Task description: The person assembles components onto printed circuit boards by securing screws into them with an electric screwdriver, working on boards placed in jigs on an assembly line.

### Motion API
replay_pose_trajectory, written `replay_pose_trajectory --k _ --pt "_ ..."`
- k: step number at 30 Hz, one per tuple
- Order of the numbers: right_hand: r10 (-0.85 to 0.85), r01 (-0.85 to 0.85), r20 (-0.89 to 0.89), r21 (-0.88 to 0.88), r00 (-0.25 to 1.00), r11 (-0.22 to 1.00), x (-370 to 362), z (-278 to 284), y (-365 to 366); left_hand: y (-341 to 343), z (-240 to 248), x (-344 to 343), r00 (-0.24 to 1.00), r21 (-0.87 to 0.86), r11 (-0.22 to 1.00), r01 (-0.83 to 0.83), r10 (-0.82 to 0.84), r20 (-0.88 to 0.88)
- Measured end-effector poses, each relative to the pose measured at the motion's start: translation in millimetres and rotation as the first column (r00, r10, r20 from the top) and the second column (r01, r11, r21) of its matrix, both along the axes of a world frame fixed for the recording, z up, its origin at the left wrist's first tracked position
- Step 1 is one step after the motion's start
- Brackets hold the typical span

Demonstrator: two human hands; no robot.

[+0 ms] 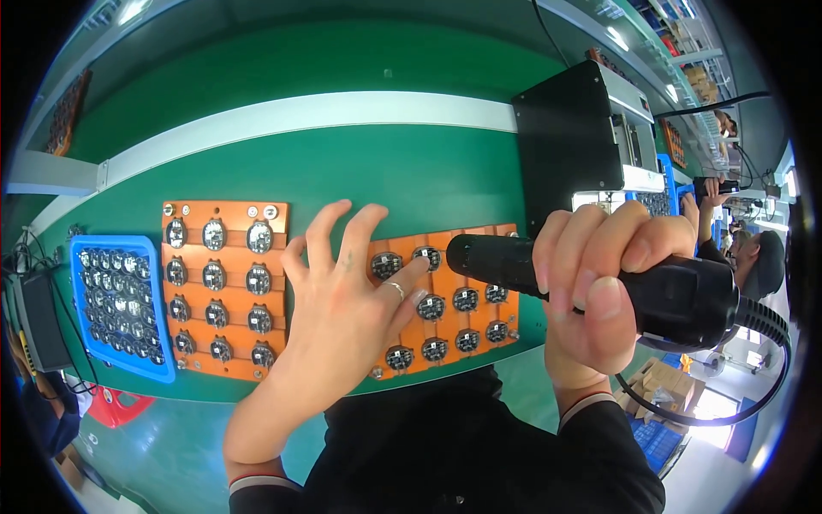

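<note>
My left hand (347,295) reaches over the right orange fixture plate (449,244), palm down with its fingers apart. Its index fingertip seems to touch a round black circuit module (425,255) in the top row. The thumb lies just below, near another module (431,307); a ring is on one finger. My right hand (599,283) is wrapped round a black corded handheld tool (685,295). That tool's thick barrel (492,261) points left, ending above the plate near the touched module. Part of the plate is hidden behind my left hand and the tool.
A second orange plate (193,295) of round modules lies to the left. Beside it sits a blue tray (163,321) of round, shiny parts. A black machine (569,137) stands at the back right. The tool's cord (736,420) loops down at the right, and another person (758,261) works beyond.
</note>
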State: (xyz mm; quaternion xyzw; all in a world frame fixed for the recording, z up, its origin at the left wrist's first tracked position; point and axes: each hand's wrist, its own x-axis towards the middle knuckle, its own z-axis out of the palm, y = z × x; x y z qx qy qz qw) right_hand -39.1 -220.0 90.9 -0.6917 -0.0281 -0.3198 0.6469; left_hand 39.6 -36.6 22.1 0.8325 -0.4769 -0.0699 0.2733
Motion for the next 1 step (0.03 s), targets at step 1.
replay_pose_trajectory --k 1 --pt "0.014 -0.014 0.008 -0.01 1.0 1.0 -0.2 -1.7 -1.8 0.3 0.3 0.2 1.0 0.003 1.0 0.005 -0.005 0.001"
